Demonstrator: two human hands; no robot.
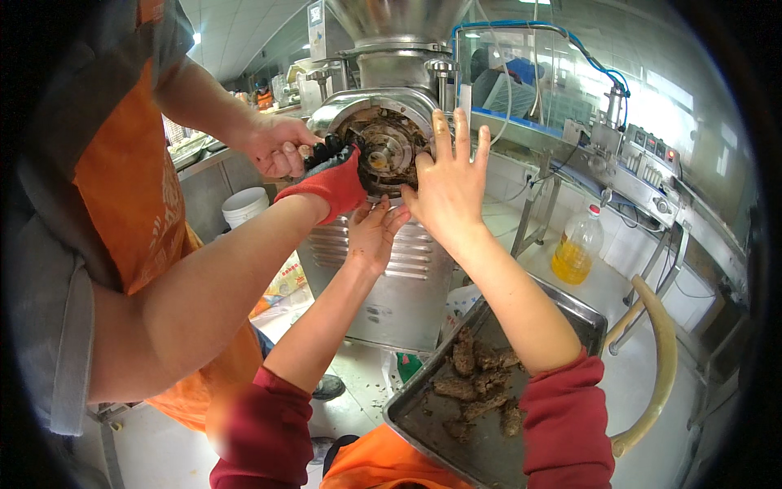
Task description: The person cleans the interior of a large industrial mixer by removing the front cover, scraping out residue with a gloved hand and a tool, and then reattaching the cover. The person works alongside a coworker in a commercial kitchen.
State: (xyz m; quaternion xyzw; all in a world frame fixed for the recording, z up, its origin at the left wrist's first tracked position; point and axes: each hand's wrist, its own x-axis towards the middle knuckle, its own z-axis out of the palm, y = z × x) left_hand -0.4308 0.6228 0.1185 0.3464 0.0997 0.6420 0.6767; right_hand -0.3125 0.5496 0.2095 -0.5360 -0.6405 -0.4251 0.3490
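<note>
A stainless-steel machine has a round opening (385, 150) in its front, with a ring-shaped part inside smeared with dark brown residue. My left hand (372, 235) is under the opening, palm turned up, fingertips at its lower rim. With fingers spread, my right hand (453, 177) is at the opening's right side, its thumb near the lower rim. At the left edge are a co-worker's hands: a bare hand (278, 147) and one in a red glove (333, 186) with black fingers. What those fingers grip is hidden.
Below me a metal tray (400, 406) holds several brown lumps (476, 391). The hopper (400, 24) rises above the opening. An oil bottle (574, 247) and a curved tan handle (663, 354) are at right. A white bucket (244, 205) and the co-worker's orange apron (128, 183) are at left.
</note>
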